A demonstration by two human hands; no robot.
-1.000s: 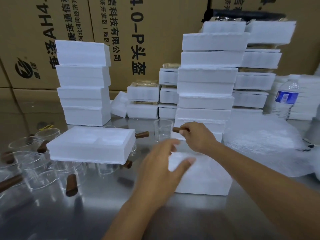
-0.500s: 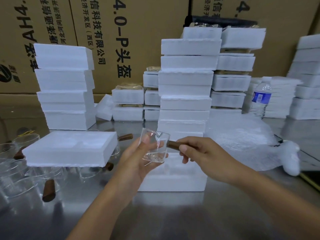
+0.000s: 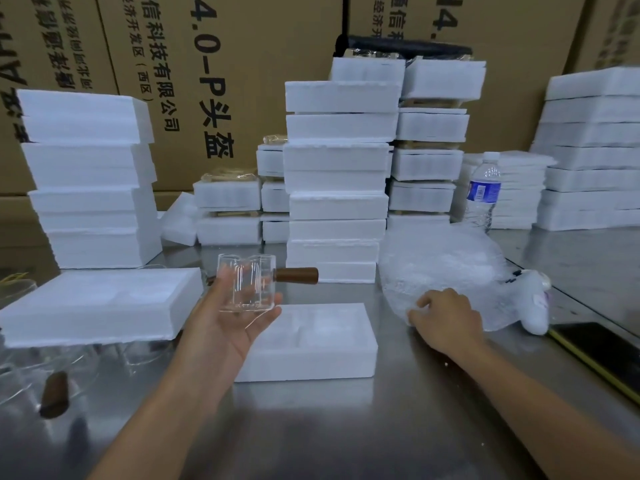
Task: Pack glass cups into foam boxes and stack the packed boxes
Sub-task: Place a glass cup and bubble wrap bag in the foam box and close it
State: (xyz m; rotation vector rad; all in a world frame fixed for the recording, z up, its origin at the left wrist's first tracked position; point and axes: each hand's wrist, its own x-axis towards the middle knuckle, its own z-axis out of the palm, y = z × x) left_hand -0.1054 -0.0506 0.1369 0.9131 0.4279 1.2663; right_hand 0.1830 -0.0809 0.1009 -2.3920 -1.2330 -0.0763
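My left hand (image 3: 228, 323) is palm-up with the glass cup (image 3: 247, 287) cradled in it, fingers bent up round the glass. The cup is upright, lifted off the steel table, and its wooden handle (image 3: 298, 275) sticks out sideways toward my right hand. I carry it by the body so the handle is free and the glass is clear for wrapping.

My right hand (image 3: 448, 318) is well apart from it, knuckles up on the near edge of the bubble wrap (image 3: 446, 268). Its fingers are curled down into the plastic, taking hold of it as far as I can see. I judge I'm after wrap to cushion the cup before it goes in.

Between my hands, just under and beyond my left fingertips, the open foam box (image 3: 311, 370) lies flat with its moulded recess facing up. It is empty and near enough for a short drop from my palm.

Out past my left hand a foam lid (image 3: 100, 303) rests on the loose cups (image 3: 41, 368), handy for closing. Straight ahead of both hands is the tall stack of foam boxes (image 3: 337, 202), where I expect this box to go once it is shut.

The cup is smooth and only cradled one-handed, so I'd bring the wrap to it rather than tilt it.
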